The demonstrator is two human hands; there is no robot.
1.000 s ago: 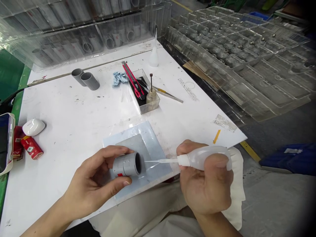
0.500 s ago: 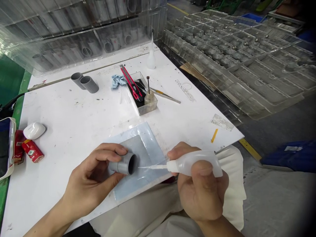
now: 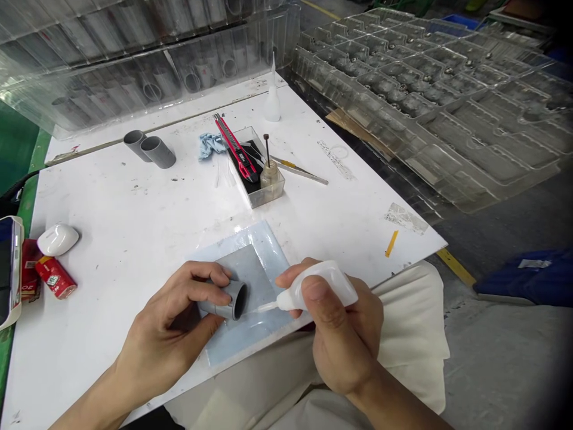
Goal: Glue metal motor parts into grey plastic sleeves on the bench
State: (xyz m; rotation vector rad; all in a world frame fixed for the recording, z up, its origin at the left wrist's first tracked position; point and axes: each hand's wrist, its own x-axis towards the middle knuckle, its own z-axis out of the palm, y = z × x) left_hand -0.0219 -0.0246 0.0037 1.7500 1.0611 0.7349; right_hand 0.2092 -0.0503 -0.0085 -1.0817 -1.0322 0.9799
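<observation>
My left hand [image 3: 172, 334] is wrapped round a short grey pipe fitting [image 3: 228, 300], open end turned to the right, held just above a pale blue mat [image 3: 264, 251] near the front edge of the white table [image 3: 134, 209]. My right hand [image 3: 342, 334] grips a translucent squeeze bottle [image 3: 320, 286] with a long thin nozzle. The nozzle tip reaches the rim of the fitting's opening.
Two grey pipe pieces [image 3: 150, 149] lie at the back left. A clear box [image 3: 264, 179] with a red cutter [image 3: 233, 146] and a small brush jar sits mid-table, a second glue bottle [image 3: 271, 98] behind it. A white case [image 3: 57, 239], red packet [image 3: 54, 278] and phone [image 3: 9, 269] lie left. Clear trays [image 3: 425, 101] lie to the right.
My right hand has brought the bottle leftward, so the nozzle tip now meets the fitting's mouth. My left hand has turned the fitting slightly and lowered it.
</observation>
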